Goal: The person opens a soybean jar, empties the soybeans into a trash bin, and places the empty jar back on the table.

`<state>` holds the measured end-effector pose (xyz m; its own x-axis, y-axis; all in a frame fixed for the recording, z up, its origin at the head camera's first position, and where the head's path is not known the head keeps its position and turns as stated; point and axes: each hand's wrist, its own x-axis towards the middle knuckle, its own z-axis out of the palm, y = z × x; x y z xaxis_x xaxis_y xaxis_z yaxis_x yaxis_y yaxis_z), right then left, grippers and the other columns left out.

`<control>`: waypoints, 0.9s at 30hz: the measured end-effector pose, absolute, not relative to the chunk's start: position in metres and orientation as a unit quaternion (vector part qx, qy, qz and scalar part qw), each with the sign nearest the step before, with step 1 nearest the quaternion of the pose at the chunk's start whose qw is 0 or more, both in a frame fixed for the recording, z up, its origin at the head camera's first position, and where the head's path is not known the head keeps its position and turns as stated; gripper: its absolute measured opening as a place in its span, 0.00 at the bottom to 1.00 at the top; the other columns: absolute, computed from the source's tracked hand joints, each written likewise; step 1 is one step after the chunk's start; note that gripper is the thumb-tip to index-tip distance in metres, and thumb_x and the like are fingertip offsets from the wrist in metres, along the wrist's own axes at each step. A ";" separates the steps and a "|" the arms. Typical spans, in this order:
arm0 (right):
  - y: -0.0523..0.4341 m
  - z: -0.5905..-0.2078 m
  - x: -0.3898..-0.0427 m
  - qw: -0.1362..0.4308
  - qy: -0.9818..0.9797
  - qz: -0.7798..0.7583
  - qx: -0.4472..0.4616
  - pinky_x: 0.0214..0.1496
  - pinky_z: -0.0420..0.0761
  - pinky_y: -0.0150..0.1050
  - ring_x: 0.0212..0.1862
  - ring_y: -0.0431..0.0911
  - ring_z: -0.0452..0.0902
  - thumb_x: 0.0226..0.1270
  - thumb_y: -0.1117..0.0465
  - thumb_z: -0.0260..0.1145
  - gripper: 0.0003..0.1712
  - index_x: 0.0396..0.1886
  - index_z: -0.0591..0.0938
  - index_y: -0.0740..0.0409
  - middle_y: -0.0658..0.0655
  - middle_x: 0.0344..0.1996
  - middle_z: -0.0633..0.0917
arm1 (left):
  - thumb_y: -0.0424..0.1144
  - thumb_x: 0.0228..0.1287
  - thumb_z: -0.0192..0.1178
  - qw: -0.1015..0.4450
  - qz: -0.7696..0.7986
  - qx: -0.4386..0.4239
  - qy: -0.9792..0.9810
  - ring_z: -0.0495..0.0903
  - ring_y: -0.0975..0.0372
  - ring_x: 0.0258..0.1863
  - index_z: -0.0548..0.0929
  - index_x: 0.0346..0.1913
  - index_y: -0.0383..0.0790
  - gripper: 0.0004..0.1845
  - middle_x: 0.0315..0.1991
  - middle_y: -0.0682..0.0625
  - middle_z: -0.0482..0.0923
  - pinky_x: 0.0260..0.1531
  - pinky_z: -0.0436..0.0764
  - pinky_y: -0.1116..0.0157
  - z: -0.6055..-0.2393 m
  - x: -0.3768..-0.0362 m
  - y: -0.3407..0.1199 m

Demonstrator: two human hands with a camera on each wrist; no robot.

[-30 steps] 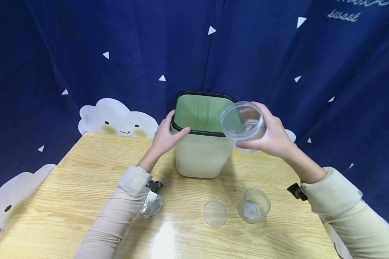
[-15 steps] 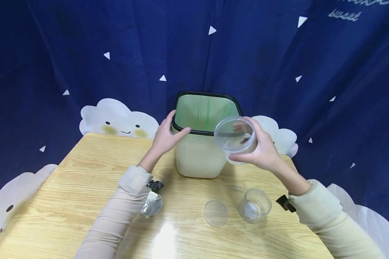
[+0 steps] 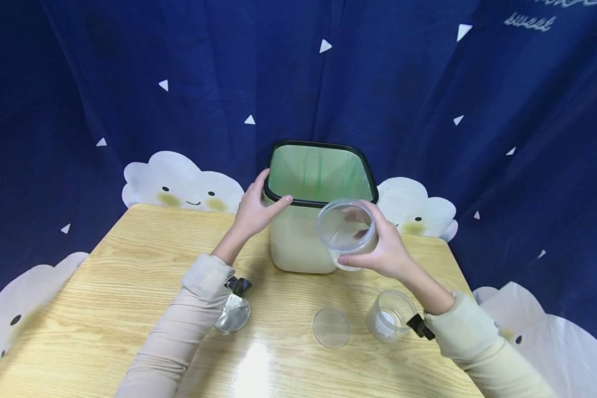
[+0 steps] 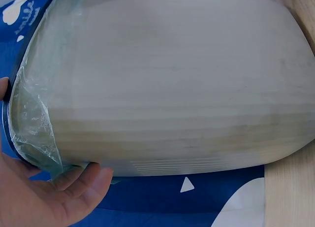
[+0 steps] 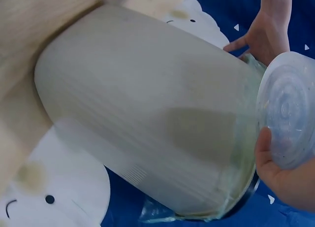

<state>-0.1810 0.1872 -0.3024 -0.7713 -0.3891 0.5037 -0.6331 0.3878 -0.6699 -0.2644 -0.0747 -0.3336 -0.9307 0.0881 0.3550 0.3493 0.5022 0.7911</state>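
A whitish trash bin [image 3: 298, 243] with a black rim and a green bag lining stands at the back of the table. My left hand [image 3: 254, 210] grips its rim at the left front corner; the left wrist view shows the fingers [image 4: 88, 187] along the bin's side and bag. With my right hand [image 3: 383, 251] I hold a clear plastic jar [image 3: 340, 229] in front of the bin's right front rim. The jar's mouth faces up and toward the head camera; nothing shows inside it. In the right wrist view, its round base [image 5: 288, 109] faces that camera.
On the wooden table [image 3: 144, 265] lie a clear round lid [image 3: 331, 328] and a silvery round lid [image 3: 234, 315], partly under the left forearm. A second clear jar [image 3: 389, 318] stands at right, with something whitish at its bottom. Behind hangs a blue curtain [image 3: 204, 66].
My right hand has brought the clear jar leftward and toward me, from beside the bin's right rim to in front of it. The left hand and the bin have stayed put.
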 end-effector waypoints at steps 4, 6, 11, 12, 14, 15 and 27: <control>0.185 -0.313 -0.178 0.128 -0.816 0.472 0.308 0.40 0.76 0.43 0.50 0.53 0.72 0.28 0.70 0.79 0.53 0.61 0.64 0.62 0.63 0.49 0.78 | 0.55 0.53 0.61 0.135 -0.485 -0.127 -0.855 0.60 0.48 0.62 0.54 0.70 0.44 0.44 0.63 0.37 0.60 0.58 0.61 0.50 -0.333 -0.264 -0.074; 0.183 -0.319 -0.177 0.124 -0.813 0.481 0.305 0.41 0.76 0.43 0.51 0.54 0.71 0.29 0.70 0.79 0.53 0.61 0.65 0.63 0.63 0.49 0.78 | 0.55 0.53 0.61 0.135 -0.485 -0.127 -0.854 0.60 0.48 0.62 0.54 0.70 0.44 0.44 0.63 0.37 0.60 0.58 0.61 0.50 -0.334 -0.264 -0.074; 0.180 -0.330 -0.174 0.116 -0.805 0.498 0.300 0.43 0.75 0.47 0.52 0.55 0.71 0.29 0.71 0.78 0.52 0.61 0.64 0.63 0.64 0.49 0.77 | 0.55 0.53 0.61 0.137 -0.486 -0.128 -0.854 0.60 0.48 0.62 0.55 0.69 0.44 0.44 0.63 0.37 0.60 0.57 0.62 0.50 -0.333 -0.263 -0.074; 0.180 -0.332 -0.174 0.114 -0.805 0.500 0.299 0.43 0.75 0.47 0.52 0.55 0.71 0.28 0.71 0.78 0.53 0.61 0.64 0.63 0.64 0.49 0.77 | 0.55 0.53 0.61 0.138 -0.486 -0.128 -0.853 0.60 0.48 0.62 0.55 0.69 0.43 0.44 0.63 0.37 0.60 0.57 0.62 0.50 -0.333 -0.263 -0.074; 0.178 -0.336 -0.173 0.108 -0.805 0.503 0.296 0.44 0.75 0.47 0.52 0.55 0.71 0.28 0.70 0.78 0.53 0.61 0.64 0.63 0.64 0.49 0.77 | 0.54 0.53 0.61 0.138 -0.486 -0.128 -0.854 0.60 0.47 0.62 0.54 0.69 0.43 0.43 0.63 0.37 0.60 0.57 0.62 0.50 -0.332 -0.262 -0.074; 0.177 -0.337 -0.172 0.105 -0.806 0.503 0.295 0.45 0.75 0.47 0.52 0.55 0.71 0.28 0.71 0.79 0.53 0.61 0.64 0.63 0.64 0.50 0.77 | 0.54 0.53 0.61 0.138 -0.486 -0.128 -0.854 0.60 0.47 0.62 0.54 0.69 0.43 0.43 0.63 0.36 0.60 0.57 0.62 0.50 -0.332 -0.262 -0.074; 0.162 -0.361 -0.163 0.082 -0.809 0.502 0.294 0.51 0.70 0.53 0.51 0.60 0.70 0.27 0.70 0.79 0.52 0.59 0.64 0.67 0.68 0.50 0.76 | 0.55 0.54 0.60 0.139 -0.483 -0.130 -0.855 0.60 0.48 0.62 0.54 0.69 0.44 0.43 0.63 0.38 0.60 0.57 0.62 0.50 -0.333 -0.263 -0.074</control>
